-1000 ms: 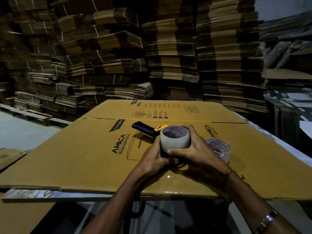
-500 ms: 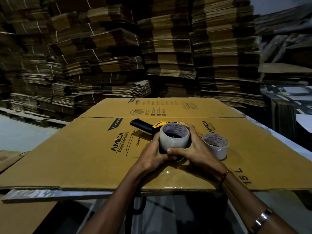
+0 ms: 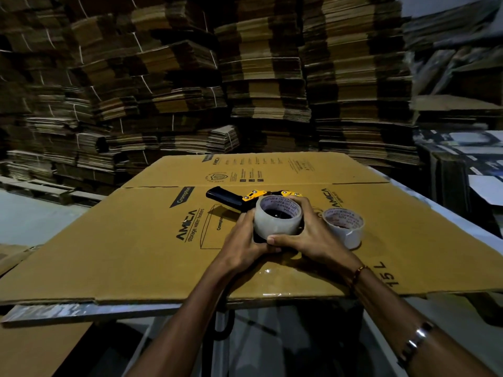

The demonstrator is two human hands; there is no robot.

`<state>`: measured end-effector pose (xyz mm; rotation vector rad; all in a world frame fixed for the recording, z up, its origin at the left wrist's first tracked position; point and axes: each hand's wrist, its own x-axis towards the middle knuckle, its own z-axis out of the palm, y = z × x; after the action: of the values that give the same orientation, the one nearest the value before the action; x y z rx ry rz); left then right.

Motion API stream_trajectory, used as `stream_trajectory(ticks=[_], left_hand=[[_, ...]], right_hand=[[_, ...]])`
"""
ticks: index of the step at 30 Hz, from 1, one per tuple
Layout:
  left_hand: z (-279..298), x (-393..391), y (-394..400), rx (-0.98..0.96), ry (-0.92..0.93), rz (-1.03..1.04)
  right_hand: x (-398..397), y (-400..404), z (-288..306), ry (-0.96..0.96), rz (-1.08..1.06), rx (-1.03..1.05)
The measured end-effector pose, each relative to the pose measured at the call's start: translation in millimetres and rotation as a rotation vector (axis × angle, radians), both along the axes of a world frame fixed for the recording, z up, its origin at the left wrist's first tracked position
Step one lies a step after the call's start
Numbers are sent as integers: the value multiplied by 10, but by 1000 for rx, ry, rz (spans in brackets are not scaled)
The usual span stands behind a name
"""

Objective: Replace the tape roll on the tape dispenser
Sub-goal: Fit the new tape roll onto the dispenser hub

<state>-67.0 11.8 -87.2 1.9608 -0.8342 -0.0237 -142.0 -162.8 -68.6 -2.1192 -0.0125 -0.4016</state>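
A black and yellow tape dispenser (image 3: pixel 234 198) lies on its side on a flattened cardboard box (image 3: pixel 141 240), handle pointing left and away. A full clear tape roll (image 3: pixel 277 223) sits on the dispenser's hub, core facing up. My left hand (image 3: pixel 245 240) grips the roll and dispenser body from the left. My right hand (image 3: pixel 310 235) wraps the roll from the right, thumb on its near side. A second, thinner tape roll (image 3: pixel 345 227) lies flat on the cardboard just right of my right hand.
The cardboard sheet rests on a table whose near edge (image 3: pixel 81 311) shows below it. Tall stacks of flattened cartons (image 3: pixel 245 77) fill the background. More boxes (image 3: pixel 462 172) stand at the right. Grey floor and a pallet (image 3: pixel 40 191) lie left.
Both hands have stayed on the roll and dispenser, with the roll sitting slightly lower on the hub. The camera view has shifted a little.
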Motion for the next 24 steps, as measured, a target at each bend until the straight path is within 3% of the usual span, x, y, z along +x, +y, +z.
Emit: stream_trajectory(ticks=[10, 24], left_hand=[[-11, 23, 2, 3, 6, 23], [25, 27, 6, 36, 17, 12]], right_hand=[[3, 18, 99, -5, 38, -214], [6, 14, -13, 20, -27, -43]])
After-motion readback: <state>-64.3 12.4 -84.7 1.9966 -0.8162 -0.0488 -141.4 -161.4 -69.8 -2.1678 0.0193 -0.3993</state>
